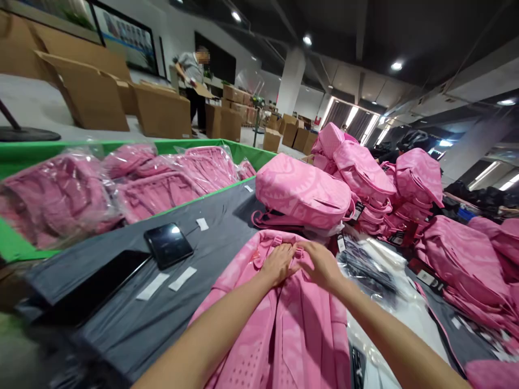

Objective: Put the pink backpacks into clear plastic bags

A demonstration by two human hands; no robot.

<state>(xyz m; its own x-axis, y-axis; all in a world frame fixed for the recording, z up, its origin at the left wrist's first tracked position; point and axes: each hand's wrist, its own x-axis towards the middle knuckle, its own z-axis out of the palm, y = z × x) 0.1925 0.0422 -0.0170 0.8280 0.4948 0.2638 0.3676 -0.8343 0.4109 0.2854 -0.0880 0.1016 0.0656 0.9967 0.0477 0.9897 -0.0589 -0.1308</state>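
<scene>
Your left hand (279,263) and right hand (322,264) lie side by side, touching, on the top end of a pink backpack (284,324) that lies flat on the grey table (162,313) directly before you. Both hands are pressed palm down, fingers curled at the bag's top edge near its small carry loop; you cannot tell whether either hand actually pinches the fabric.

To your left on the table lie two white paper slips (166,282), a small dark tablet (168,245), and a larger black screen (93,286) nearer the table edge. To your right, clear plastic bags (373,270) lie beside the backpack.

Just beyond your hands sits a second pink backpack (302,192), resting on its side. Behind it to the right stands a heap of unwrapped pink backpacks (365,173), with more spread along the right side (466,259).

On the left, a green-walled bin (24,154) holds pink backpacks sealed in plastic (57,194).

Farther back stand cardboard boxes (162,111), and a person in a grey shirt (192,70) stands among them.
</scene>
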